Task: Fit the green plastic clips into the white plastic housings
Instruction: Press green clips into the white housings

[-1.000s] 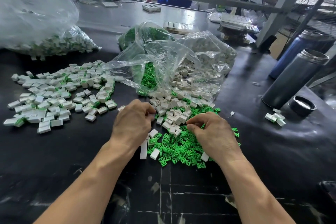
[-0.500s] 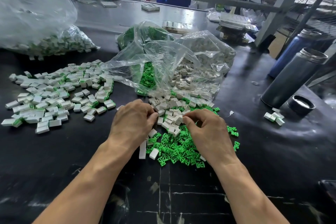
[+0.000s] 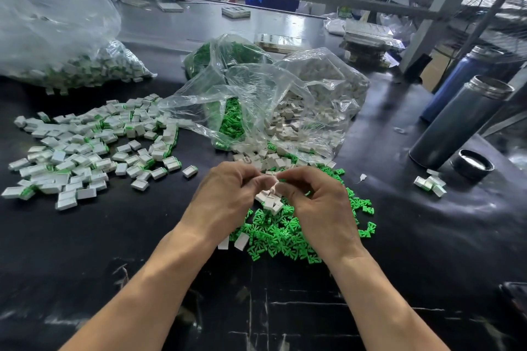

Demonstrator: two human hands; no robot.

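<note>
Both hands meet above the green clips [image 3: 288, 232] on the tabletop [image 3: 413, 236]; left hand [image 3: 228, 196] and right hand [image 3: 316, 202] each pinch one white housing [image 3: 272, 186], raised for fitting.

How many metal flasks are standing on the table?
2, both at the right edge: a grey flask with its lid off, nearer, and a blue flask just behind it. Others may be hidden beyond the frame.

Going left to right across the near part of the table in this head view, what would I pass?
Pile of finished pieces → left hand → right hand → small cluster of pieces → black cap.
</note>
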